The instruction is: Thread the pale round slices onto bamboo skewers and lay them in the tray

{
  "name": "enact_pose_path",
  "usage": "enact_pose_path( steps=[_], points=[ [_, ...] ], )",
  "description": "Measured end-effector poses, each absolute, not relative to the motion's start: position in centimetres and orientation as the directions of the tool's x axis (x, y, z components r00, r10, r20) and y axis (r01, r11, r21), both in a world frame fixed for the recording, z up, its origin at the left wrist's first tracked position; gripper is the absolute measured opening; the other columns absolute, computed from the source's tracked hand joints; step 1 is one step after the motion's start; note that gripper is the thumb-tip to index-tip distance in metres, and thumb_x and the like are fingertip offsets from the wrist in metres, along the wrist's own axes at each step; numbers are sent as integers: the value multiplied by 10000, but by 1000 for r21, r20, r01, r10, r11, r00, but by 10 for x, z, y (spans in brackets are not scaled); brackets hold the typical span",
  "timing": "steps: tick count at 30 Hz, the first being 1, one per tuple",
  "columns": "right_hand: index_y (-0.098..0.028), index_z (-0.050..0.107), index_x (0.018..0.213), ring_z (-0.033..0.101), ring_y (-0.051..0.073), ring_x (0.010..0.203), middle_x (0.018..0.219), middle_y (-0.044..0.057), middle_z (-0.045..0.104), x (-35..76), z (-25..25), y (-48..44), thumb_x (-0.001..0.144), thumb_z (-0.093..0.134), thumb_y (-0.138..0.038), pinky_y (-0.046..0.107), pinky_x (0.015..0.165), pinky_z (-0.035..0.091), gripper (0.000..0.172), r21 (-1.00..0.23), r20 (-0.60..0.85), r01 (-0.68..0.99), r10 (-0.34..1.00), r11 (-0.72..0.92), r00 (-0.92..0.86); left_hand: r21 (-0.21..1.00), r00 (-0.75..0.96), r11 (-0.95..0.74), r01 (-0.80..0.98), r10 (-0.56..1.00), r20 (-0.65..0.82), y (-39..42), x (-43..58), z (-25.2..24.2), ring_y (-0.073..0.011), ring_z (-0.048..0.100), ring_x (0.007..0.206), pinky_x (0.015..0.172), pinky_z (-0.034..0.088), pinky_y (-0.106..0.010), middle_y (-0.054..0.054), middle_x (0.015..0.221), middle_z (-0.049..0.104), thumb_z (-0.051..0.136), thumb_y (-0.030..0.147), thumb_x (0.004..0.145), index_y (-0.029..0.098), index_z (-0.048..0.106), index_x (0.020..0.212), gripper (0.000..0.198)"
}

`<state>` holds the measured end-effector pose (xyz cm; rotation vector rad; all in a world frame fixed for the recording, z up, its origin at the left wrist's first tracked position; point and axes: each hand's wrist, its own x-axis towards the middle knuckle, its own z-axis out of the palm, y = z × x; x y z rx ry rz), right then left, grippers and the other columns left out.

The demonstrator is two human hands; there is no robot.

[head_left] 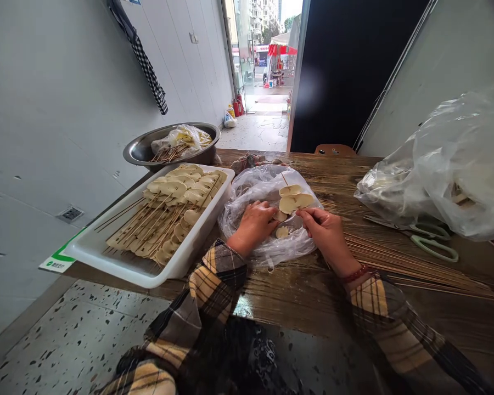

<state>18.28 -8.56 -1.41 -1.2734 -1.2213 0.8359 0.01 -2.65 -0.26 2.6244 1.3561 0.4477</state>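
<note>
A clear plastic bag (255, 189) lies open on the wooden table, with a few pale round slices (282, 232) inside. Over its right side, my right hand (323, 227) pinches a thin stick threaded with several pale slices (295, 198); the stick's tip points up. My left hand (255, 224) is at the middle of the bag, its fingers curled at the edge of a slice beside the skewered ones. To the left, a white tray (148, 281) holds many skewers of pale slices (181, 189), their bare sticks pointing toward the lower left.
Behind the tray stands a metal bowl (138, 151) with a plastic bag and sticks. Loose thin sticks (415, 269) lie on the table (288, 291) at right, near green-handled scissors (434, 247) and a large plastic bag (444, 164). A doorway is beyond.
</note>
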Motion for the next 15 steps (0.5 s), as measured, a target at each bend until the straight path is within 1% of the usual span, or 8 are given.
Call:
enact_pose_path(
  steps=[3,5,8,11,15],
  points=[
    [-147,734,810,399,101,459,524,-37,490,182,-14,-86,795,644,-504,249,456,300,369,-973,198,162,958,166,208,327,522,-560,762,828,203,-24,2,-4,-305,514,911,814,356,-403,-131,866,594,627,294,821,143,731,886,194],
    [-141,734,816,398,101,467,529,-37,488,182,-14,-85,796,647,-494,249,461,300,364,-971,205,166,956,171,211,375,505,-559,740,829,238,-24,5,-5,-294,503,881,814,345,-404,-122,817,565,623,262,817,139,717,786,159],
    [-139,731,818,402,103,484,540,-34,491,182,-15,-84,801,643,-490,250,472,303,363,-968,219,170,953,186,207,433,502,-574,695,818,279,-25,8,-4,-284,491,884,840,331,-410,-116,804,543,593,200,821,153,674,682,168],
    [-142,725,804,393,97,475,535,-38,481,182,-15,-84,808,640,-493,248,471,300,361,-969,220,162,955,189,202,475,530,-595,648,800,279,-26,9,-2,-287,488,923,876,318,-418,-114,832,554,593,194,827,179,664,676,167],
    [-144,717,783,383,95,456,516,-41,471,182,-13,-84,797,645,-507,250,458,290,370,-971,212,157,954,181,214,511,594,-622,593,766,244,-27,8,1,-289,499,952,895,318,-409,-106,865,593,630,201,813,185,702,760,91]
  ],
)
